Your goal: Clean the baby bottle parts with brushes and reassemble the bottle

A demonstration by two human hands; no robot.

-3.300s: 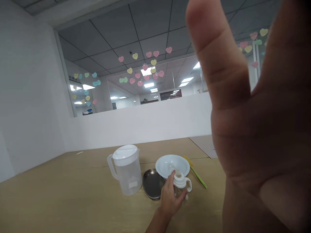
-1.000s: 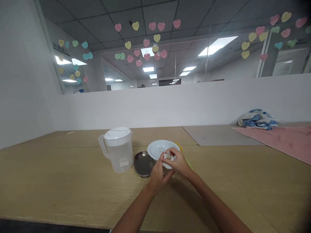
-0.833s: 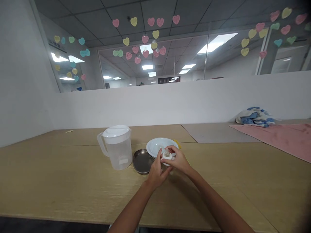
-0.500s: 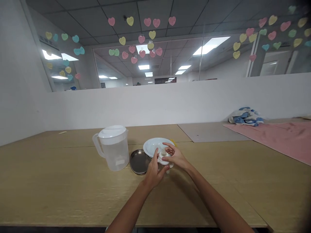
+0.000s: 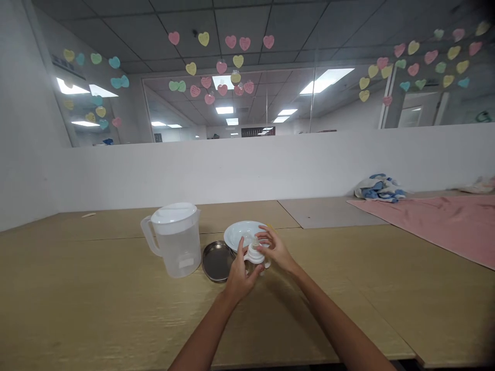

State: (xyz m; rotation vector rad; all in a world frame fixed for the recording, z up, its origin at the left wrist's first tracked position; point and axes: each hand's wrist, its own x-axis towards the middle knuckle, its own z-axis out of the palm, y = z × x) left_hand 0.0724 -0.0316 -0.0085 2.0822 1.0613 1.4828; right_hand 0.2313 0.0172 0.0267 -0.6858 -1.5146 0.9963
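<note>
Nearest to you, your left hand is closed around the side of the baby bottle, just above the counter. Your right hand has its fingers bent and a little apart at the bottle's top, with the thumb at the white collar; I cannot tell if they press it firmly. The collar and the clear teat are already on the bottle, which stands about upright. How tightly the collar sits, and whether anything is inside the bottle, I cannot tell.

Beside your left hand lies the metal tray, and left of it stands the lidded plastic jug. Just behind the bottle is the white bowl, with a clear object in it, too small to name. Farther away, on the right, are a grey mat, a pink cloth and a crumpled blue-and-white towel.
</note>
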